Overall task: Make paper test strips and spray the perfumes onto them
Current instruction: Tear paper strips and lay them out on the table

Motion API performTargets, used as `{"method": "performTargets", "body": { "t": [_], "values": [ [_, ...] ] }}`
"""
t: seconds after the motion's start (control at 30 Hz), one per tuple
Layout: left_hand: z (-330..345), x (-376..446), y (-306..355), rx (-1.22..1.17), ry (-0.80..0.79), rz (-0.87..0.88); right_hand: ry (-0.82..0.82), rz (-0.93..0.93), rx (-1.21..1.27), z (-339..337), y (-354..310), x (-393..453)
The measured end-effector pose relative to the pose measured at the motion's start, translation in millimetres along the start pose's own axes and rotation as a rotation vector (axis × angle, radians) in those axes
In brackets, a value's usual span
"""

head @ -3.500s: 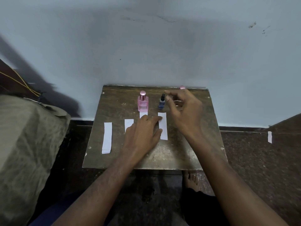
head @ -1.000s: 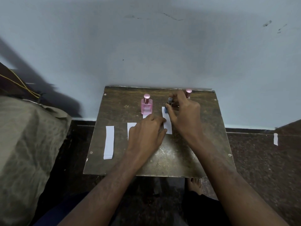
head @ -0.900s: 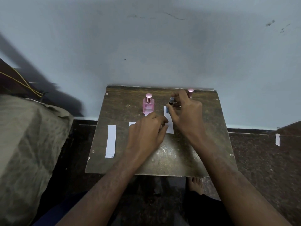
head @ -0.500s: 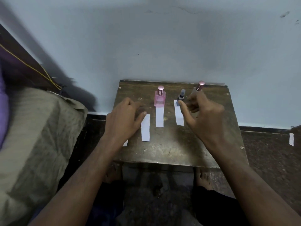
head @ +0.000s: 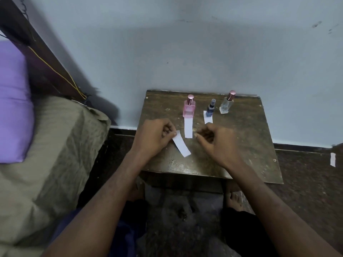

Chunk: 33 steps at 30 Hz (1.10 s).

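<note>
Over the small wooden table point(head: 246, 156), the left hand point(head: 154, 138) pinches one end of a paper strip point(head: 181, 144) that slants toward the near edge. The right hand point(head: 217, 143) hovers beside it, fingers loosely curled, holding nothing. Farther back, two strips lie before the pink bottle point(head: 189, 107) and blue bottle point(head: 210, 108); a clear bottle point(head: 226, 104) stands rightmost.

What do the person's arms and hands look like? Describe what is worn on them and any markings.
Both arms are bare from the hands to the lower edge of the picture: no sleeves show. The left hand and the right hand wear no gloves, and no rings, watch, bracelets or bands are visible on the fingers or wrists. No markings can be made out. The fingernails look short, as far as the dim picture lets one tell.
</note>
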<state>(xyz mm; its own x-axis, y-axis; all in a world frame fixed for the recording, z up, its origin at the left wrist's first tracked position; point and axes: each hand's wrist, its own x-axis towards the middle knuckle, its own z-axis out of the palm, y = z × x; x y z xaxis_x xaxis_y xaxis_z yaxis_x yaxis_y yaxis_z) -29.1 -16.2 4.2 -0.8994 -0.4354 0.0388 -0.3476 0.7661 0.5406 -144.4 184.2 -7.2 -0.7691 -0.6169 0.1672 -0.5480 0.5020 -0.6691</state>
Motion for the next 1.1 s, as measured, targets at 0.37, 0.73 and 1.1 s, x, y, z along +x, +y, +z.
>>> {"method": "performTargets", "body": {
  "t": [0.37, 0.73, 1.1],
  "values": [
    [-20, -75, 58, -0.295, 0.100, 0.056, -0.169, 0.093, 0.245, -24, -36, -50],
    [26, -61, 70, -0.431, 0.003, 0.038, -0.140, 0.135, 0.240, -37, -11, -66],
    [48, -19, 82, -0.587, -0.051, -0.039, -0.084, 0.163, 0.339, -67, 26, -25]
  ]
}}
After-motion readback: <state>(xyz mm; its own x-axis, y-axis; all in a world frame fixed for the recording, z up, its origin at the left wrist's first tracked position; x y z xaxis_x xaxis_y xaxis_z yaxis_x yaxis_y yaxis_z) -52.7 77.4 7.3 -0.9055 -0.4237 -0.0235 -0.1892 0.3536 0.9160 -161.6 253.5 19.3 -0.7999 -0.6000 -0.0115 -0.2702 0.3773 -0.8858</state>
